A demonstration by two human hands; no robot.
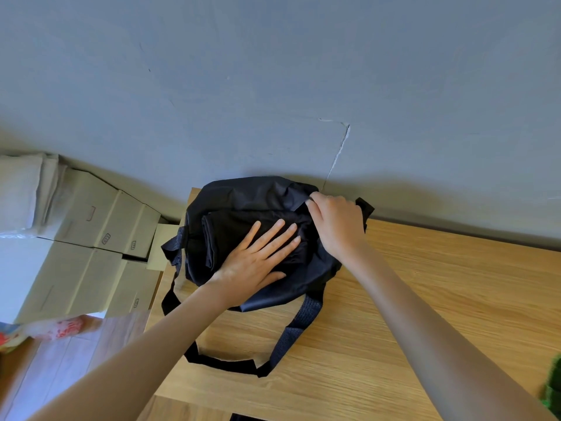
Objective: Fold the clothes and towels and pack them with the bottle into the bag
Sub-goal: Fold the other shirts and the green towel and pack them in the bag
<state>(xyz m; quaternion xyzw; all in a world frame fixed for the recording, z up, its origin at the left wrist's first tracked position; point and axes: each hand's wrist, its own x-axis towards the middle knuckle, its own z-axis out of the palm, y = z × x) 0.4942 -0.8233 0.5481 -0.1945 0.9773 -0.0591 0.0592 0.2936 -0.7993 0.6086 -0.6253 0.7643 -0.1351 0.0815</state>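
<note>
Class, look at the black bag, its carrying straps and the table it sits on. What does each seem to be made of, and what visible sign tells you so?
Black bag: thin synthetic cloth, probably nylon or polyester; it creases softly with a faint sheen.
Carrying straps: woven webbing; a ribbed weave shows.
Table: light wood or wood-look laminate, matte; long grain lines run across it, though which cannot be told.

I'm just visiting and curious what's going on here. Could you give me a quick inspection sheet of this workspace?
Surface: wooden table against a grey wall.
Job's things: black bag on the table, dark folded cloth at its opening, strap trailing toward the camera; no bottle in view.
Clutter: green item at the right edge, cut off.
Hands: left hand pressing flat on the cloth; right hand gripping the bag's edge.
Cables: nothing seen.
Surroundings: cardboard boxes stacked to the left, wood floor below.
</note>
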